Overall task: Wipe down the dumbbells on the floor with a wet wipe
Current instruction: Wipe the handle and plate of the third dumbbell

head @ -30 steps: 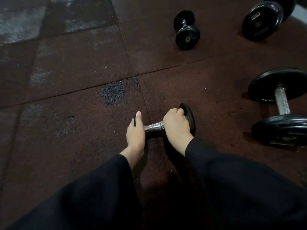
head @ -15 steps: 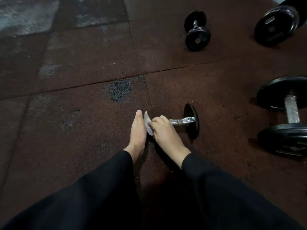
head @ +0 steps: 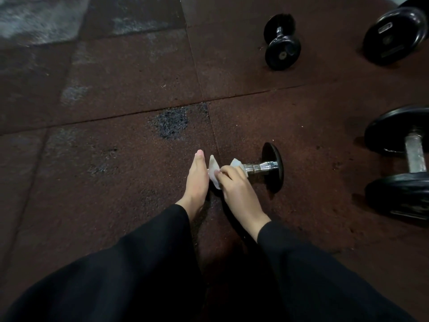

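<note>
White wet wipe (head: 214, 173) pinched by right hand (head: 236, 189) against dumbbell (head: 262, 168) handle.

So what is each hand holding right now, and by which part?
The right hand grips the wet wipe wrapped on the small dumbbell's handle. The left hand lies flat against that dumbbell's left end, gripping nothing.

A second ago the right hand (head: 234, 184) covers the right half of the small dumbbell's handle (head: 260, 168), beside the right plate (head: 274, 167). Now it sits at the handle's left end, next to the left hand (head: 196, 180), and the chrome toward the right plate shows bare. The wet wipe (head: 214, 171), hidden under that hand before, now sticks out white between the two hands and above the fingers (head: 228, 170).
</note>
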